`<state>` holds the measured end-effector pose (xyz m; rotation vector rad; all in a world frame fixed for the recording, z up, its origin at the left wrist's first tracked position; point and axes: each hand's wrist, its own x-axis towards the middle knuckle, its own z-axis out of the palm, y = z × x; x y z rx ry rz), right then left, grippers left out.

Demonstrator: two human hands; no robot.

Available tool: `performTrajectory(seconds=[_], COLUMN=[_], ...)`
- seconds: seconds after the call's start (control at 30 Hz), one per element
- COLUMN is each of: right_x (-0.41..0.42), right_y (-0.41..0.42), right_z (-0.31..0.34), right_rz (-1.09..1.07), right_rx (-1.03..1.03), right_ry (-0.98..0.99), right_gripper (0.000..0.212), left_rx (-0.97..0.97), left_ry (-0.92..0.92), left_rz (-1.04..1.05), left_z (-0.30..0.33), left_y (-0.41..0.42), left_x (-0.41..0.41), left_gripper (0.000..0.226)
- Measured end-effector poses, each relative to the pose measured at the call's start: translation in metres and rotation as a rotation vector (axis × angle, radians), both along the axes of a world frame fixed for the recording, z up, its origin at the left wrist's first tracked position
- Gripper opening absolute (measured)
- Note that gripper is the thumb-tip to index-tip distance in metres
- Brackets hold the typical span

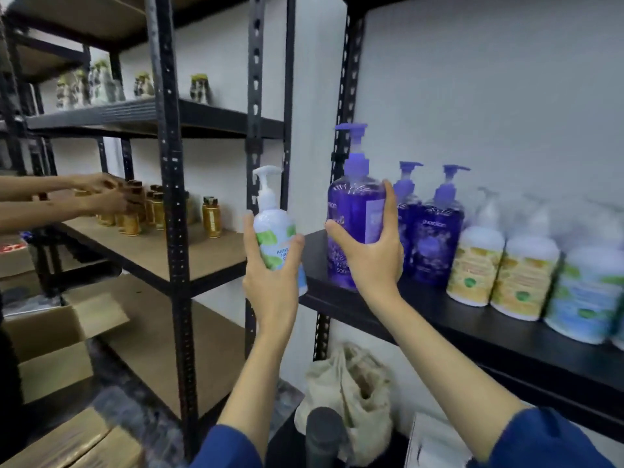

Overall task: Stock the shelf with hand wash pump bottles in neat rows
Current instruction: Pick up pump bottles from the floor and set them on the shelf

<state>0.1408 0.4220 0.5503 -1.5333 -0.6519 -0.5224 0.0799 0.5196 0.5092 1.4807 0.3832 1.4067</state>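
While the left hand (270, 282) grips a white pump bottle (273, 241), the right hand (371, 261) grips a clear bottle of purple liquid (354, 214) at the black shelf (439, 319).

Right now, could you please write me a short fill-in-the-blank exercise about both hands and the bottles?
1. The right hand grips a ____ bottle.
2. The left hand holds a white bottle with ____ leaves on its label.
3. The shelf board is ____.

Missing words: purple; green; black
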Motion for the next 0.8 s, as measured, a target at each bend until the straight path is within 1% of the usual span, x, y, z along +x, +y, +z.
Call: performTrajectory(seconds=[0.2, 0.43, 0.53, 0.67, 0.8], right_x=[0.041, 0.072, 0.079, 0.082, 0.088], right_y=[-0.028, -0.050, -0.052, -0.054, -0.066], right_z=[-0.005, -0.022, -0.027, -0.029, -0.028], right_rz=[-0.155, -0.246, -0.239, -0.221, -0.096], right_rx=[0.026, 0.113, 0.141, 0.088, 0.035], right_ry=[0.017, -0.020, -0.028, -0.041, -0.023], right_gripper=[0.094, 0.091, 0.092, 0.094, 0.099], left_rx=[0.000, 0.031, 0.033, 0.021, 0.014], left_ry=[-0.014, 0.016, 0.042, 0.026, 0.005], left_rz=[-0.112, -0.228, -0.266, -0.264, -0.231], left_z=[0.017, 0.016, 0.011, 0.008, 0.005], left_y=[-0.021, -0.048, -0.055, -0.055, -0.052], left_x=[0.051, 0.098, 0.108, 0.112, 0.112], left_gripper=[0.072, 0.073, 0.074, 0.074, 0.072])
